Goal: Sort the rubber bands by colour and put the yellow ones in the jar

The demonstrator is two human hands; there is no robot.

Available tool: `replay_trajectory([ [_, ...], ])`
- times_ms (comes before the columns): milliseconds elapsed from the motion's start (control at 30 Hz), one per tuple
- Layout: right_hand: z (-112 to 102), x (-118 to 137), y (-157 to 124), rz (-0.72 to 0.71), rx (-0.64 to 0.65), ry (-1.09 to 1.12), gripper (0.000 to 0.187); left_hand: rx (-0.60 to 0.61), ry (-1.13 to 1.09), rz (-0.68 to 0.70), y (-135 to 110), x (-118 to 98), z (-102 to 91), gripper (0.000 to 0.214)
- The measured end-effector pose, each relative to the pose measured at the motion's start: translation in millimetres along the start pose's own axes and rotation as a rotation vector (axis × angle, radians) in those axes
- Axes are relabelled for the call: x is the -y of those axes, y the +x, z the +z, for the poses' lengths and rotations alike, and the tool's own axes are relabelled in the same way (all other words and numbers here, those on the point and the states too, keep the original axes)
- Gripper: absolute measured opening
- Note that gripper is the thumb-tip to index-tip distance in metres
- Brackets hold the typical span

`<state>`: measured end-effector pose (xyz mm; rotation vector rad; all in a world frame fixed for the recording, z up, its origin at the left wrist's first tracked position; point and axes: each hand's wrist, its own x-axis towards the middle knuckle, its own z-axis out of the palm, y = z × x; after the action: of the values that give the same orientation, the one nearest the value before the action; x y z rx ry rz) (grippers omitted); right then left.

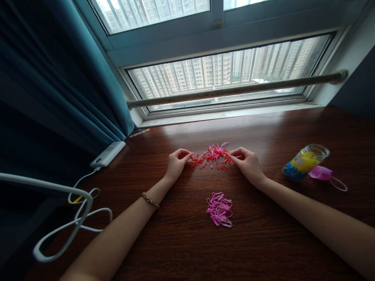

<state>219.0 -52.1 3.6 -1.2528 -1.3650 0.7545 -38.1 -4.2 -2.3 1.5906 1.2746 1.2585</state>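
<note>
A loose heap of small red and pink bands (pixel 212 155) lies on the dark wooden table (pixel 181 242) near the window. My left hand (pixel 176 162) rests at the heap's left edge, fingers curled in a pinch on the red bands there. My right hand (pixel 247 162) sits at the heap's right edge, fingertips pinched together at a red band. A separate pile of pink bands (pixel 219 208) lies nearer to me, between my forearms, untouched.
A clear jar (pixel 305 162) holding yellow and blue bands lies tipped at the right, its pink lid (pixel 322 173) beside it. A white power bank (pixel 108 153) with looping white cables (pixel 79 212) sits at the left by a teal curtain (pixel 58 78). The window sill runs behind.
</note>
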Motion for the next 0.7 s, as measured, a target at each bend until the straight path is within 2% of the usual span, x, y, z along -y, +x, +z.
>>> replay_trajectory([
  [133, 1.3, -1.1, -0.5, -0.04, -0.029, 0.064, 0.021, 0.006, -0.017, -0.005, 0.1, -0.6, 0.3, 0.029],
  [500, 1.0, 1.0, -2.0, -0.018, -0.035, 0.009, 0.015, -0.018, 0.001, 0.018, -1.2, -3.2, 2.0, 0.025],
  [700, 0.1, 1.5, 0.7, 0.007, 0.022, 0.044, 0.011, -0.018, 0.014, 0.014, -0.5, -3.5, 4.4, 0.024],
])
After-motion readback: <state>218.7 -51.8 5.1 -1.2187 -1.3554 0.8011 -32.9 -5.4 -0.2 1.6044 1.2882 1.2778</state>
